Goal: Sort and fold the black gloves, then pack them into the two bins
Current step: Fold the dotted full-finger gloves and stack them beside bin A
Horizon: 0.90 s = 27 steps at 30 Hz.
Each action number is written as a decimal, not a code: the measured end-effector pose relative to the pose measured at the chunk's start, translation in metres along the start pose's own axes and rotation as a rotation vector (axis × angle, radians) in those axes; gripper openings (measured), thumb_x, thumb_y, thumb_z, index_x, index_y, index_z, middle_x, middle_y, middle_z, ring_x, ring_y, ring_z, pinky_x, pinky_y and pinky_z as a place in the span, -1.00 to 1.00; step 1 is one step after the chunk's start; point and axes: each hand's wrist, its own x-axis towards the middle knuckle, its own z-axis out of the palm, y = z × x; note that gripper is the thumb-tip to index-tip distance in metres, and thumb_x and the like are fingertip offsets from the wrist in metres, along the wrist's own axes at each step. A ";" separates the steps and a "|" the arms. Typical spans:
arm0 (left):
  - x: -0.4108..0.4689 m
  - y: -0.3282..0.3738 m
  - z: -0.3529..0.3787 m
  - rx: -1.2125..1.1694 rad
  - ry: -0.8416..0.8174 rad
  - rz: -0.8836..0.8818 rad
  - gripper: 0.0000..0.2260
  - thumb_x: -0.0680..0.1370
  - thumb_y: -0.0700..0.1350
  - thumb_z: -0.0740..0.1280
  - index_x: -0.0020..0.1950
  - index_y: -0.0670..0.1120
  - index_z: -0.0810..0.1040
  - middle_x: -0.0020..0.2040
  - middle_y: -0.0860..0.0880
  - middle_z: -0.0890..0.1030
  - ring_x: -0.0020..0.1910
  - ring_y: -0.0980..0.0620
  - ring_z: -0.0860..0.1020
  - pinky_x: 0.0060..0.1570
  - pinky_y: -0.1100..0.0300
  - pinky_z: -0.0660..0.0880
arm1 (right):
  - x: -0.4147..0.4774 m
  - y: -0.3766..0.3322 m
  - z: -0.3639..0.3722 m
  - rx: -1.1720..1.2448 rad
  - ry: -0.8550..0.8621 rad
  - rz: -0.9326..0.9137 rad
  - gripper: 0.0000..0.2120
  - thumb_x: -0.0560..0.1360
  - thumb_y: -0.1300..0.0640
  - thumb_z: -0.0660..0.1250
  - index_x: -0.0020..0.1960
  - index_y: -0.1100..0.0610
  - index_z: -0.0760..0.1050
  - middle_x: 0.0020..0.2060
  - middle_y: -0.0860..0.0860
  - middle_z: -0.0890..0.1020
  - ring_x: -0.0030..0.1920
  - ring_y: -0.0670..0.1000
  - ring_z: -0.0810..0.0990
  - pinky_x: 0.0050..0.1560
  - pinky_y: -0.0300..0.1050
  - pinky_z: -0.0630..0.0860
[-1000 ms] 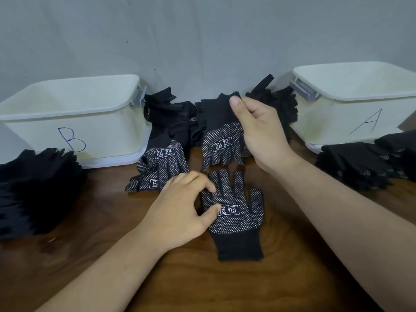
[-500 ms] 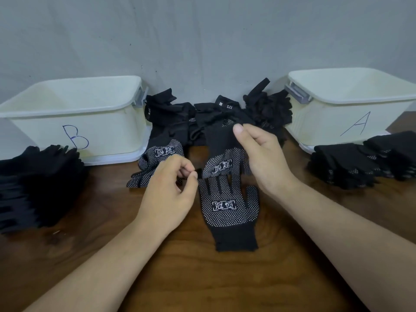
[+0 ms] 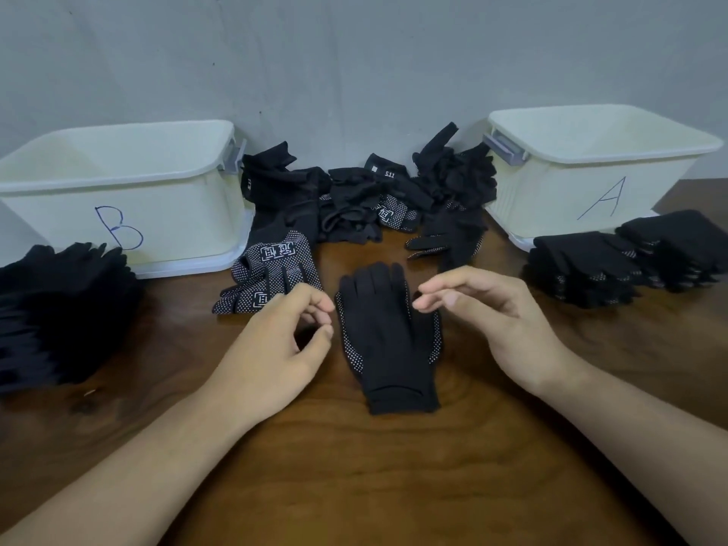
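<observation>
Dark brown wooden desk, glossy, with strong grain: curved rings at the centre, long streaks running toward the near edge. Soft light patches reflect off the surface at the far right. A small pale scrap lies on the left part of the desk, just beside a dark knot in the wood. Behind, a plain grey wall meets the desk's back edge; matte, a few tiny dark specks on it.

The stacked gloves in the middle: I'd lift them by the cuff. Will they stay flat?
Probably not: the stacked gloves look like thin knit, so the free end would likely droop. Dotted edges peek out underneath, so the loose layers may slide apart.
</observation>
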 end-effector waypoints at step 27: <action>0.002 0.005 0.007 0.318 -0.105 0.111 -0.60 0.57 0.27 0.29 0.39 0.25 0.42 0.18 0.34 0.51 0.26 0.24 0.45 0.31 0.04 0.44 | -0.014 -0.010 0.020 -0.840 -0.199 -0.261 -0.92 0.61 0.02 0.37 0.05 -0.02 0.63 0.21 -0.23 0.67 0.28 -0.20 0.58 0.20 -0.10 0.58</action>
